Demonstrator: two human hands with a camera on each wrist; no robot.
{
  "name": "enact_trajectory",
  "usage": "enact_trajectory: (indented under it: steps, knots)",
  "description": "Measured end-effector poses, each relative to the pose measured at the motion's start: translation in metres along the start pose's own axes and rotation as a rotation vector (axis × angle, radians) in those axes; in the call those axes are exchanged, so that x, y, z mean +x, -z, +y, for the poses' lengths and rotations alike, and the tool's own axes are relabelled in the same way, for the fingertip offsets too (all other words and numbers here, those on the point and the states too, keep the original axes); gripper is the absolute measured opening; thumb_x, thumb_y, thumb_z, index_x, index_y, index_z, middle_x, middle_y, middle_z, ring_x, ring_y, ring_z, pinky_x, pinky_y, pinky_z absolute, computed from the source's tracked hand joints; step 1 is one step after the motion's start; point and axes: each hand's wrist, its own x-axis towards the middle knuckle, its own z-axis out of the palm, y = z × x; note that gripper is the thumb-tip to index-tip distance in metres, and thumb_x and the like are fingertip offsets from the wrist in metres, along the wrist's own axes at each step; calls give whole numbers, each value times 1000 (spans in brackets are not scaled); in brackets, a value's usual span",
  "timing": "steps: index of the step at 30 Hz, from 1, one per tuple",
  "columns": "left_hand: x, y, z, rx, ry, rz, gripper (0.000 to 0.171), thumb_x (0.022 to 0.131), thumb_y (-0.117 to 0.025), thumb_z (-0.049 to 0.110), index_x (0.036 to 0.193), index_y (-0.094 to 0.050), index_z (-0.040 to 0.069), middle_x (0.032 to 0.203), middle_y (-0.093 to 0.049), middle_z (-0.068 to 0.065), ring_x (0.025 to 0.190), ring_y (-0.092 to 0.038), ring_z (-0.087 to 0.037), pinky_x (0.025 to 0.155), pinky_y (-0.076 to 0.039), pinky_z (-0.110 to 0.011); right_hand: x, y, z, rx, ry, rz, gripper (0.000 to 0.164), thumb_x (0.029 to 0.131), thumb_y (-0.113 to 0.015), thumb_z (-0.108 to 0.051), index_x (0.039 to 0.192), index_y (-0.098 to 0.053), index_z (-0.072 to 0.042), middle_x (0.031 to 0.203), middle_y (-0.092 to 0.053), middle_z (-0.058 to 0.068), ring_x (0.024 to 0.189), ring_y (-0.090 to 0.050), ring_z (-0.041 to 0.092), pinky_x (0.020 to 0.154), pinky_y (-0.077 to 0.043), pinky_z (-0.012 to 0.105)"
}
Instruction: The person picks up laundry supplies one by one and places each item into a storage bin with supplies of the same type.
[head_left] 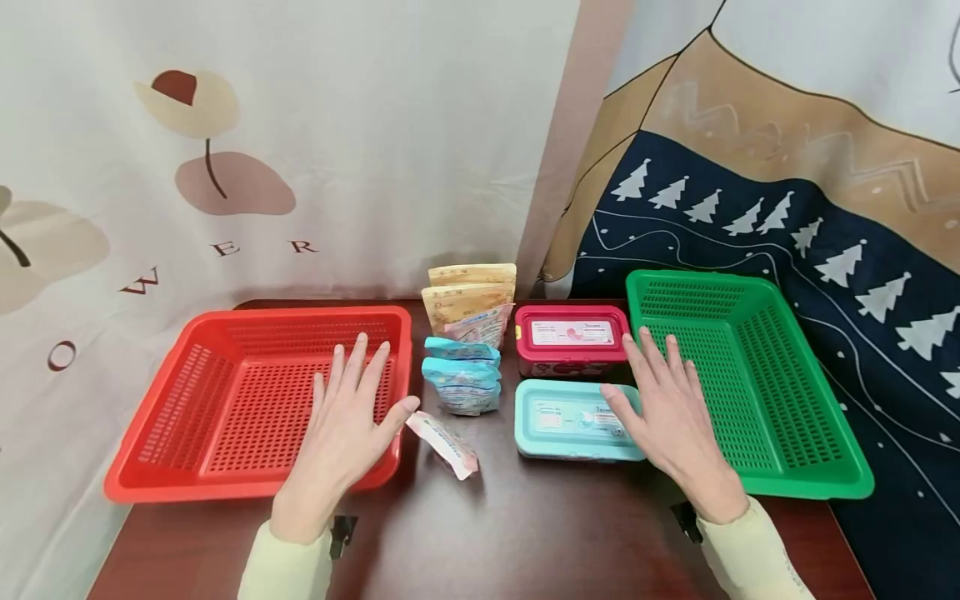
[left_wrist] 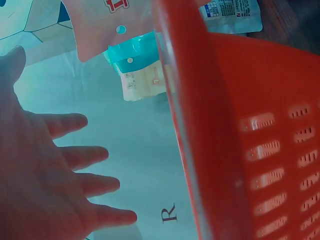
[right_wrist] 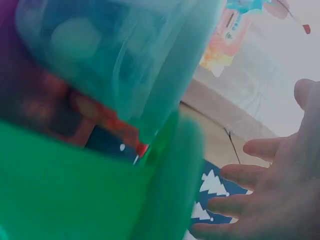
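My left hand (head_left: 341, 433) hovers with fingers spread over the right part of the red basket (head_left: 255, 487). In the left wrist view that hand (left_wrist: 65, 170) holds nothing beside the basket's rim. A pink-and-white pouch (head_left: 444, 446) lies near its thumb. Fingers extended, my right hand (head_left: 675, 417) is above the gap between the light blue lidded box (head_left: 555, 446) and the green basket (head_left: 806, 483); whether it touches either cannot be made out. Behind the blue box sits a magenta lidded box (head_left: 532, 362). Blue pouches (head_left: 461, 383) stand in the middle, in front of tan pouches (head_left: 465, 304).
Both baskets show bare perforated floors. The brown table (head_left: 540, 533) meets a printed curtain (head_left: 390, 150) at the back, and a dark blue tree-patterned cloth (head_left: 862, 333) hangs at the right. A pink pouch (head_left: 483, 323) leans against the tan ones.
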Motion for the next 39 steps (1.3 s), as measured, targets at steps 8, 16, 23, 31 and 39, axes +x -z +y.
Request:
enact_trajectory:
  steps: [8,16,23,31,39]
  knots:
    - [-3,-1,-3,-49,-112,91,78,99,-59,57,158,-41,9,169,-26,-16,156,-14,-45,120,-6,-70,-5,-9,-16,117,44,52,75,101,-59,-45,159,-38,-4,167,-29,18,155,-16,46,119,-20,69]
    - [-7,-1,-8,-144,-191,85,71,99,-65,46,157,-44,13,167,-32,-8,156,-20,-38,120,-20,-66,-12,-18,-43,248,85,52,72,99,-65,-36,159,-39,-7,166,-34,14,154,-25,39,118,-27,64]
    - [-10,0,-11,-175,-192,42,81,89,-79,48,157,-46,20,167,-34,-1,155,-23,-33,115,-29,-69,-18,-29,-63,371,149,83,69,98,-68,-29,159,-41,-13,165,-38,3,151,-34,34,119,-32,52]
    - [-16,-4,-13,-337,-258,-57,85,80,-89,45,153,-52,23,163,-41,6,154,-28,-24,115,-35,-61,-23,-46,-86,485,233,-2,67,99,-68,-35,159,-43,-18,163,-40,-5,151,-37,20,120,-33,43]
    - [-14,-15,-18,-263,-379,-14,69,79,-91,32,140,-66,16,151,-57,2,146,-44,-28,114,-39,-50,-27,-62,-106,511,306,-170,82,90,-74,-59,157,-46,-20,162,-42,-7,147,-42,18,113,-42,49]
